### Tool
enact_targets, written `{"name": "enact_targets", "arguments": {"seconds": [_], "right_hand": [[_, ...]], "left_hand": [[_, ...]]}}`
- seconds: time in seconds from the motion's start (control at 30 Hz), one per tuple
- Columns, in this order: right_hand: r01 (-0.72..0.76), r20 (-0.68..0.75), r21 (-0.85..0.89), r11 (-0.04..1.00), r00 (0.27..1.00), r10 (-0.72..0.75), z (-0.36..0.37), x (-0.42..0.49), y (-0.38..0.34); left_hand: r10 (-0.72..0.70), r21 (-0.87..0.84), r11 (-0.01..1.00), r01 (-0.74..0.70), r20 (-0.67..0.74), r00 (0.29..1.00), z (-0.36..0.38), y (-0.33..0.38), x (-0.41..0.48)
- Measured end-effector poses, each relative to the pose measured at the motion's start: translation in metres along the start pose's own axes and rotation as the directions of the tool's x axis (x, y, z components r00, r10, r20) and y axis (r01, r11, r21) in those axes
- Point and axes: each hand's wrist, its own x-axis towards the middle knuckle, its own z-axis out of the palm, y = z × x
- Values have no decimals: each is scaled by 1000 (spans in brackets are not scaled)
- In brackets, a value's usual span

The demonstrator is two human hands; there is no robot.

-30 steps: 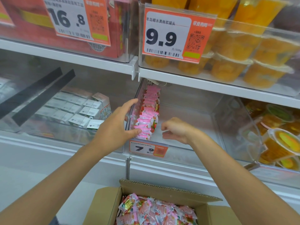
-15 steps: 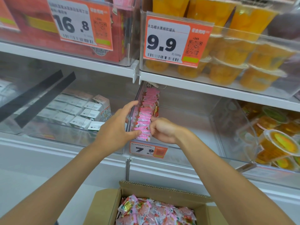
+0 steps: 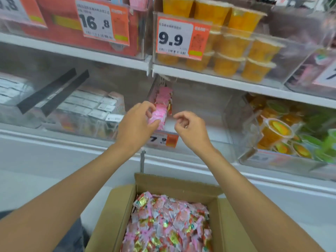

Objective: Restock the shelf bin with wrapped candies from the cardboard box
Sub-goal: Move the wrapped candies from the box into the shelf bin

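Note:
A clear shelf bin [image 3: 209, 113] with a 7.9 price tag holds a row of pink wrapped candies [image 3: 161, 104] stacked along its left wall. My left hand [image 3: 136, 124] rests against the front of that row, thumb and fingers pinching the nearest pink candies. My right hand [image 3: 190, 130] hovers just right of the row, fingers loosely curled, holding nothing I can see. Below, an open cardboard box [image 3: 118, 215] is full of pink, red and gold wrapped candies [image 3: 169, 224].
A bin of white boxed goods [image 3: 87, 108] sits to the left, and jelly cups [image 3: 283, 131] fill the bin on the right. The shelf above carries orange fruit cups [image 3: 234, 48] and price tags 16.8 and 9.9. A white shelf edge [image 3: 200, 168] runs in front.
My right hand has pulled back to the right, away from the candy row, and opened slightly. My left hand has closed its fingers around the front candies. The camera has tilted down.

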Motion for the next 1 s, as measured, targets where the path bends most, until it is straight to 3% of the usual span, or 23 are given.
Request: {"name": "enact_targets", "arguments": {"seconds": [0.07,0.17,0.23,0.3,0.37,0.47,0.67,0.73,0.8,0.87,0.93,1.0], "right_hand": [[41,4,-23,999,999,-41,2,-33,7],[-79,191,-105,991,977,98,15,-83,48],[-214,355,-193,958,894,271,24,-120,90],[-324,481,-279,904,768,424,32,-157,135],[-365,515,-390,846,675,528,40,-188,176],[-387,493,-489,782,616,614,61,-218,227],[-141,561,-650,747,574,597,114,-242,281],[-83,515,-695,714,635,576,120,-245,286],[-126,475,-659,741,694,541,119,-242,282],[-286,473,-513,809,692,545,115,-235,268],[-515,485,-289,807,648,587,112,-227,242],[-725,583,-26,689,549,599,111,-220,219]], "left_hand": [[-13,-57,998,19,100,995,13,4,-26],[-84,-55,993,106,313,946,44,-14,-76],[-174,-69,972,226,442,880,67,-41,-114],[-250,-27,949,314,542,802,85,-70,-148],[-312,-44,909,415,590,745,98,-96,-176],[-379,1,868,496,648,661,113,-121,-204],[-412,84,864,496,684,603,136,-154,-219],[-417,102,866,490,689,593,139,-155,-219],[-425,86,853,514,686,591,144,-153,-217],[-427,56,820,570,723,542,151,-145,-217],[-346,39,836,547,811,471,159,-131,-223],[-261,5,855,518,869,421,169,-119,-231]]}}
